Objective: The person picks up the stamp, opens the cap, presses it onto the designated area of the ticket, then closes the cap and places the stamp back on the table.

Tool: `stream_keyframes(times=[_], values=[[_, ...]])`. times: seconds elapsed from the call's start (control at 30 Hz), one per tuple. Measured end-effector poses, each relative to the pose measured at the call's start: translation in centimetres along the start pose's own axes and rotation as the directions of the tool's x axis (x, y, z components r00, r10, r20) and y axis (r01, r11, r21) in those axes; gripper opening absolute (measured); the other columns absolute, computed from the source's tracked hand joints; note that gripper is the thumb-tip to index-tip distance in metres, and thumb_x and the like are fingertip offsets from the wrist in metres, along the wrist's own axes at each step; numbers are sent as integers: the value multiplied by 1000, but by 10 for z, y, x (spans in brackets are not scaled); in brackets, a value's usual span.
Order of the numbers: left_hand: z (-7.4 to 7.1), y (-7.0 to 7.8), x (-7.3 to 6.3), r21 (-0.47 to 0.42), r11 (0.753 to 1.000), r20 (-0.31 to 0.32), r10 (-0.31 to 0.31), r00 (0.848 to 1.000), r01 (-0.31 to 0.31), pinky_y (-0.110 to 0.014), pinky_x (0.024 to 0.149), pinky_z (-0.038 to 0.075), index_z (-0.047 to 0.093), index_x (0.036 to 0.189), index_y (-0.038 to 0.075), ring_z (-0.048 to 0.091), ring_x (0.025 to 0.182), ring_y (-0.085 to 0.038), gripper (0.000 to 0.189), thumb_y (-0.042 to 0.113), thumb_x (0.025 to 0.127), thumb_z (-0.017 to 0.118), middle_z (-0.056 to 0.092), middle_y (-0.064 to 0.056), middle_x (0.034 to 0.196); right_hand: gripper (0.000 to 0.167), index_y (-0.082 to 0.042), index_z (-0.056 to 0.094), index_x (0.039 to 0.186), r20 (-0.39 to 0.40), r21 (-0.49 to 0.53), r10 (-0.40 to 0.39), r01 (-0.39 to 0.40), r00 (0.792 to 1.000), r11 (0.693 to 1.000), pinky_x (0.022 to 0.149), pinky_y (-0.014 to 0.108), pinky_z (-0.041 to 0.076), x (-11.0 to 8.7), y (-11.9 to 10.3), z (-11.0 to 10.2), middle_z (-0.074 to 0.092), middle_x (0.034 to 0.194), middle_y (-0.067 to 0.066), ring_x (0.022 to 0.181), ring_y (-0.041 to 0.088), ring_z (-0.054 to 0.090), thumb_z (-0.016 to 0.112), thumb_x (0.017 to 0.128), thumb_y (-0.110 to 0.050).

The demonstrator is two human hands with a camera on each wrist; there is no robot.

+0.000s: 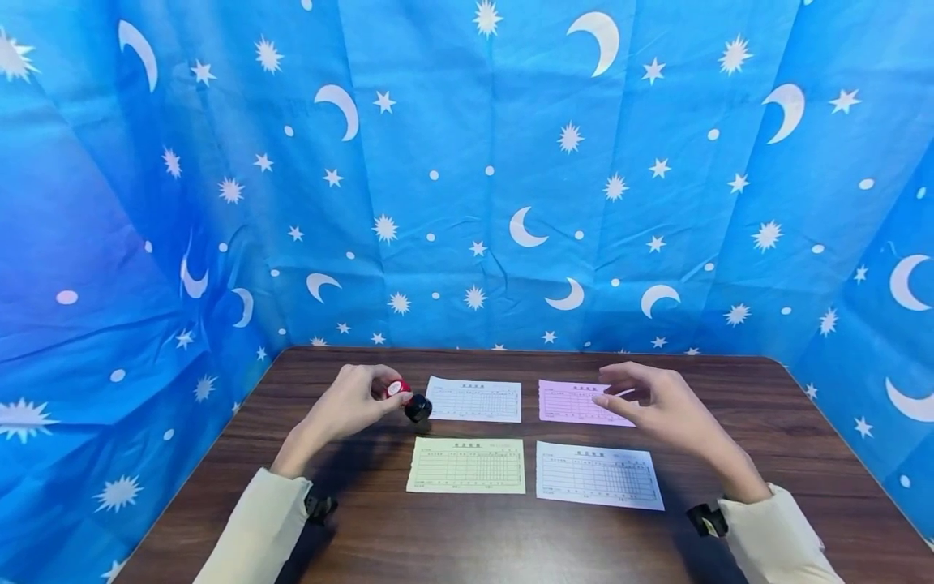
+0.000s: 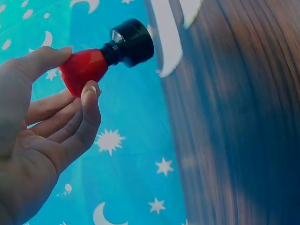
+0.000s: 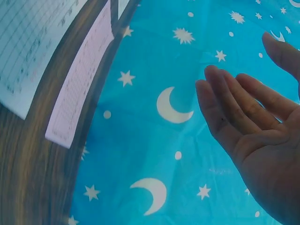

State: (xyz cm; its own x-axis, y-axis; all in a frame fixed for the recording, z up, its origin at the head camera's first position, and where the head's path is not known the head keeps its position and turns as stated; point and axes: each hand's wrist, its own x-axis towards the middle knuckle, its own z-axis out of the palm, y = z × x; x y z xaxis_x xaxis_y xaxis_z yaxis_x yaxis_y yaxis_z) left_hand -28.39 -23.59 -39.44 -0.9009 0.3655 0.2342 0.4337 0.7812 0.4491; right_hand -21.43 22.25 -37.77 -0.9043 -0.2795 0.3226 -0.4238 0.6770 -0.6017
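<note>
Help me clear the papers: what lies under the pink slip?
The pink slip lies on the brown table, visible around it; anything directly beneath is covered and cannot be seen.

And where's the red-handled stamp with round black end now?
In the head view, the stamp is pinched in the left hand, left of the far white rectangular paper slip.

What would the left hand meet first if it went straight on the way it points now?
Likely the back-left white slip, just past the red-and-black stamp the left hand holds; height is unclear, so it might pass above.
</note>
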Motion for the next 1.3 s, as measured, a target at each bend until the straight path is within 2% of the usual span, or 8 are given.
stream_keyframes(times=[0.23,0.43,0.53,0.77,0.87,1.1,1.17,1.3], values=[[1,18,-3,-149,987,-18,-57,998,54,-23,71,57,76,107,11,71,79,-8,25,30,92,82,76,3,87,35,-12,74,125,0,73,-15,15,1000,997,86,33,63,6,-10,15,79,114,6,101,19,75,77,97,-33],[7,30,-6,-344,932,-5,-121,993,112,-27,72,61,75,113,11,75,81,-14,30,29,90,84,79,-5,95,30,-13,76,121,9,147,-31,30,999,989,83,24,60,8,-18,30,79,110,2,95,13,73,77,97,-32],[11,37,-9,-450,884,12,-135,991,126,-30,75,63,76,116,11,77,85,-18,31,27,90,83,80,-9,101,28,-13,76,119,16,206,-21,17,1000,978,82,24,60,8,-22,38,79,109,2,92,12,71,77,98,-30],[26,57,-16,-692,706,117,-92,989,148,-46,91,62,71,127,2,78,105,-40,41,23,94,81,76,-24,120,29,-14,76,119,65,328,27,-47,998,944,90,27,61,12,-35,57,78,114,5,101,15,73,78,96,-31],[33,66,-17,-738,654,150,-78,986,164,-49,93,61,69,129,-1,78,106,-38,44,22,94,81,74,-26,124,35,-12,74,125,91,384,43,-75,995,920,91,28,62,13,-40,64,76,121,10,108,20,74,79,95,-31],[46,85,-20,-804,561,196,-59,979,195,-47,94,61,67,130,-6,79,106,-33,46,16,92,82,74,-26,123,49,-6,68,135,148,514,51,-121,988,849,86,29,63,13,-44,77,70,134,21,114,29,75,81,94,-29],[49,89,-21,-817,545,197,-44,979,189,-43,92,62,67,129,-7,79,104,-30,46,16,93,82,74,-27,122,48,-6,68,135,150,536,44,-119,988,836,86,29,63,13,-45,80,70,133,22,112,29,76,80,95,-28],[54,94,-22,-833,517,208,-34,978,195,-39,91,63,67,129,-7,79,105,-30,45,16,93,82,76,-25,121,43,-6,72,131,134,543,49,-115,990,832,87,28,63,12,-44,84,73,127,20,106,25,77,81,94,-27]])
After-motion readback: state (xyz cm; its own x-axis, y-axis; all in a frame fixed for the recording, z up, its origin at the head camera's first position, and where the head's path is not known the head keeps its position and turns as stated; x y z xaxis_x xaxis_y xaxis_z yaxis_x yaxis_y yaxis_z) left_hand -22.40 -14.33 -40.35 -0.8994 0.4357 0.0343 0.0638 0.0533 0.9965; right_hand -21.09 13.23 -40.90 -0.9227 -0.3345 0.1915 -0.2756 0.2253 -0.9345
